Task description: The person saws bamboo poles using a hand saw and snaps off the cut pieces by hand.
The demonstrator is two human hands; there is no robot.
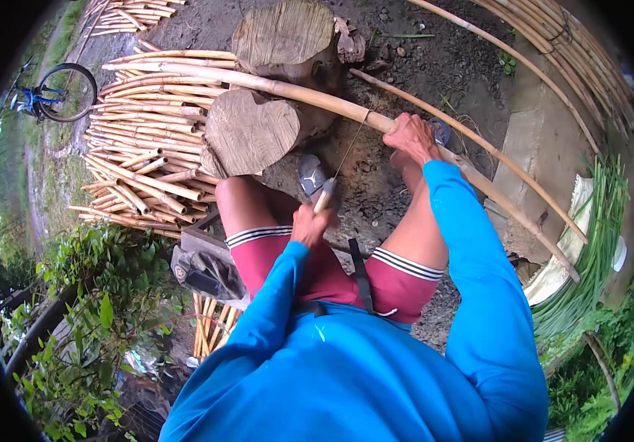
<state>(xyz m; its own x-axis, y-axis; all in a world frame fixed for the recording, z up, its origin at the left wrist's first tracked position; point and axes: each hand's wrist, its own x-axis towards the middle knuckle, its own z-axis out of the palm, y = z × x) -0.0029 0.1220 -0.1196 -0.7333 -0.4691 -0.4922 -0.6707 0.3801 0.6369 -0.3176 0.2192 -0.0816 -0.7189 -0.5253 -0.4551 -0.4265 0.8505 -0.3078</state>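
Observation:
My left hand (311, 224) is closed round the pale handle of a long knife (348, 152). Its thin blade, seen almost edge-on, reaches up to a long bamboo pole (310, 96) and meets it just left of my right hand. Fingers wrapped round that pole, my right hand (410, 137) grips it in front of my right knee. The pole slants from the cut bamboo at upper left, past the stumps, to the lower right. A thinner bamboo pole (472, 136) runs near it on the right.
Two wood stumps, a far one (280, 37) and a nearer one (247, 129), stand ahead. Left lies a pile of cut bamboo (144, 147), with a bicycle (67, 92) beyond. Long poles (560, 44) and green stalks (589, 250) lie right. Leafy plants (89, 309) grow lower left.

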